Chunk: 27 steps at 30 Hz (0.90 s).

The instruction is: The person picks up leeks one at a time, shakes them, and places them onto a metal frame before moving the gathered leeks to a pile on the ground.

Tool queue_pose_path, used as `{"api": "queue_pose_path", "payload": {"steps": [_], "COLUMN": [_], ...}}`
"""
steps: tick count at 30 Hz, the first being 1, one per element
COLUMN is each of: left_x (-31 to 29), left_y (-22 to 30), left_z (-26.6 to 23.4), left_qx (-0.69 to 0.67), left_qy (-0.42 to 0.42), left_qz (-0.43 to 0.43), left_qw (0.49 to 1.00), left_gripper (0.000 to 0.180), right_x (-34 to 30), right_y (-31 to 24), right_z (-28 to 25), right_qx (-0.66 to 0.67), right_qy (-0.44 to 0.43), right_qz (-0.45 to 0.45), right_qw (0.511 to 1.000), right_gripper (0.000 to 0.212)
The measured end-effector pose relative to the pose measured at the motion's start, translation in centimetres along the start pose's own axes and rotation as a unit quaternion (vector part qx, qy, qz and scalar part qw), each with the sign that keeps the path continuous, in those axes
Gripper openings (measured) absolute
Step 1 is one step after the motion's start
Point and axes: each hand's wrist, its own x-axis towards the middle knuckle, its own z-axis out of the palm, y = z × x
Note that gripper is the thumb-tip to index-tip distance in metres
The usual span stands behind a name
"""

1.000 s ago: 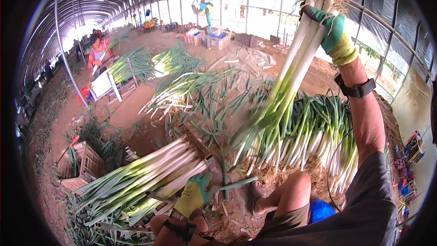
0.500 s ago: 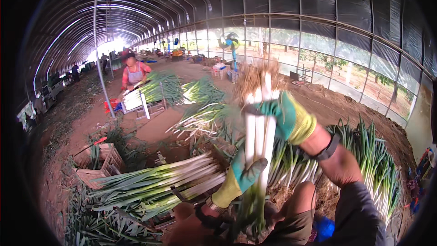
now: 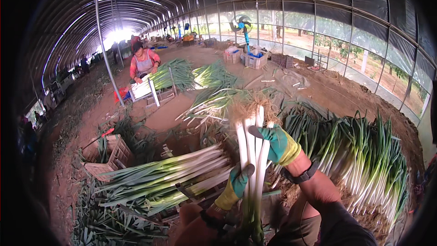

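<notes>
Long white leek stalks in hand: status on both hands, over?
Left green-and-yellow-gloved hand around long white leek stalks. Right hand, likewise gloved, gripping nearer their brown roots. Roots uppermost. Nothing seen obstructing either grip.

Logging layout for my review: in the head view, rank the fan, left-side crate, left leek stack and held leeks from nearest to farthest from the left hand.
1. Held leeks, gripped by the left hand.
2. Left leek stack, just left.
3. Left-side crate, farther left.
4. Fan, far back, upper middle.
</notes>
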Motion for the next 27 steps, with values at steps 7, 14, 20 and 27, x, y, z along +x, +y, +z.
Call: {"api": "queue_pose_path", "payload": {"steps": [7,14,20,27], "left_x": [0.4,2.2,2.8,2.3], "left_y": [-3.8,-1.8,-0.1,-0.2], "left_z": [0.1,1.5,2.0,2.0], "left_qx": [-0.019,0.011,0.140,0.150], "left_qy": [0.019,0.070,0.096,0.092], "left_qz": [-0.014,0.020,-0.040,-0.017], "left_qw": [1.000,0.997,0.985,0.984], "left_gripper": [0.036,0.050,0.043,0.043], "right_x": [1.9,2.5,2.3,1.8], "right_y": [3.3,3.6,3.6,4.7], "right_z": [-4.4,-3.6,-5.8,-6.3], "right_qx": [-0.251,-0.233,-0.461,-0.466], "right_qy": [0.024,0.040,-0.026,-0.060], "right_qz": [-0.185,-0.195,-0.245,-0.242], "right_qw": [0.950,0.952,0.853,0.849], "right_gripper": [0.037,0.030,0.066,0.050]}}
